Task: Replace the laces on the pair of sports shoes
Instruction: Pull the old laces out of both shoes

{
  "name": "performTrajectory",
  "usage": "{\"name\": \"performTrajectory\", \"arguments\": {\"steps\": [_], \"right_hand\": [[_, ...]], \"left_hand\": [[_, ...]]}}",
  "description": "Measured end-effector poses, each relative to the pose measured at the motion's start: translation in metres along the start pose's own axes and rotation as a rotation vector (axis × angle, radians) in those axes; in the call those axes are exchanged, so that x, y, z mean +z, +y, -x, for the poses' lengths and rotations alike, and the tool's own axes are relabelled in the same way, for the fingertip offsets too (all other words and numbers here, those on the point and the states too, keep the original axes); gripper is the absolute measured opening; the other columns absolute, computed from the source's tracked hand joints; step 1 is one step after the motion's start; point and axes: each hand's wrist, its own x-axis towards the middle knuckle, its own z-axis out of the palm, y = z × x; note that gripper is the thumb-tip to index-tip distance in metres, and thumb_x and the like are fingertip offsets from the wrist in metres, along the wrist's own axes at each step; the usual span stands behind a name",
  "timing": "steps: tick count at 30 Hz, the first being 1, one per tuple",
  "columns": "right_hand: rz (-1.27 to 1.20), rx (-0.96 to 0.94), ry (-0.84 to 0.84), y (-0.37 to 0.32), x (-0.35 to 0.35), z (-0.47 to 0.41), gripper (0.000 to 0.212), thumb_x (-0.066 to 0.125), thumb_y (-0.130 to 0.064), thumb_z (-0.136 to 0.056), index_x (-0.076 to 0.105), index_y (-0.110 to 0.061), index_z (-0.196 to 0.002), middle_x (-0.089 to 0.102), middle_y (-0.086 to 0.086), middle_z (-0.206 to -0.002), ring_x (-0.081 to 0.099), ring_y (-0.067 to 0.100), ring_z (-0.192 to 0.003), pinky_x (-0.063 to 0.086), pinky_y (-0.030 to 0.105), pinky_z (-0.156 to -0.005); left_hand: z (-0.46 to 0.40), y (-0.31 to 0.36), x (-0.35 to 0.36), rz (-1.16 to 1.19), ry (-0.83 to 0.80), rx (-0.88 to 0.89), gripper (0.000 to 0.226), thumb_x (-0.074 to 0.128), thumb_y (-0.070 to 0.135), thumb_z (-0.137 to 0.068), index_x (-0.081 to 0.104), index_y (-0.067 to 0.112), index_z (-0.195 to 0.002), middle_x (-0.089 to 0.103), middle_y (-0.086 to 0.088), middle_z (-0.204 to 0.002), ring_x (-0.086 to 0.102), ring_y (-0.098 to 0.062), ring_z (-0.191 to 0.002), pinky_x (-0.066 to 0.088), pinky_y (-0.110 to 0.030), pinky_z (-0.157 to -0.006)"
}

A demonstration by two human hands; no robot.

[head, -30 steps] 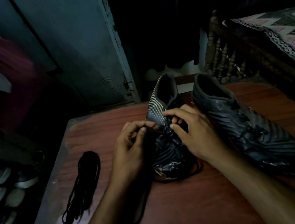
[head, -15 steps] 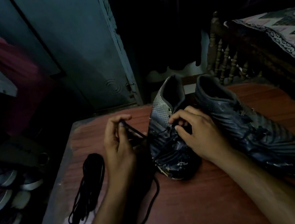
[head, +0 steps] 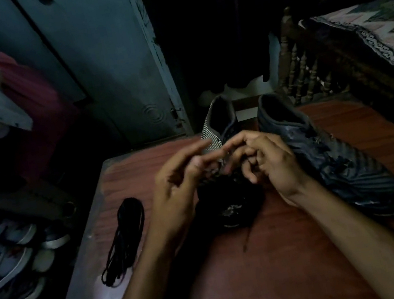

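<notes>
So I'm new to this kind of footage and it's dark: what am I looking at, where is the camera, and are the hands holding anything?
There is no machine here: a person works with two bare hands. The one picture comes from a camera worn on their head, looking forward and down, so the arms reach in from the bottom.

On the reddish wooden table stand two dark sports shoes. The left shoe sits under the hands; the right shoe stands beside it. A coiled bundle of black laces lies apart to the left, and a loose lace end trails from under the left shoe's toe.

The left hand has its fingers spread, blurred. The right hand is curled at the lacing area. It is too dark to tell whether either pinches a lace.
</notes>
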Motion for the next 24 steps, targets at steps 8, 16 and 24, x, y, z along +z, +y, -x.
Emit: {"name": "performTrajectory", "arguments": {"steps": [8, 16, 24], "right_hand": [[0.433, 0.014, 0.066, 0.010, -0.007, -0.003, 0.032, 0.058, -0.026, -0.101, 0.074, -0.013, -0.077, 0.050, 0.002, -0.038, 0.044, 0.010, -0.035, 0.039, 0.028, -0.051], [0.795, -0.064, -0.097, 0.017, -0.016, -0.005, 0.019, 0.075, -0.025, -0.087, 0.075, -0.031, -0.105, 0.061, -0.011, -0.088, 0.061, 0.004, -0.074, 0.053, 0.020, -0.070], [0.672, -0.077, -0.195, 0.034, -0.003, -0.004, 0.033, 0.073, -0.017, -0.088, 0.063, -0.023, -0.119, 0.056, -0.009, -0.116, 0.058, 0.003, -0.113, 0.052, 0.030, -0.102]], "left_hand": [[-0.005, -0.030, -0.022, -0.645, -0.090, 0.010, 0.014, 0.073, 0.017, -0.094, 0.073, 0.027, -0.104, 0.069, 0.009, -0.097, 0.065, -0.006, -0.083, 0.043, -0.011, -0.069], [-0.005, -0.036, -0.029, -0.865, -0.223, -0.061, 0.018, 0.064, 0.053, -0.092, 0.067, 0.039, -0.101, 0.059, 0.021, -0.107, 0.063, -0.004, -0.096, 0.055, -0.036, -0.081], [-0.005, -0.031, -0.010, -0.601, 0.044, -0.122, 0.034, 0.058, 0.046, -0.096, 0.062, 0.020, -0.074, 0.055, 0.008, -0.084, 0.056, -0.008, -0.082, 0.040, -0.027, -0.071]]}}
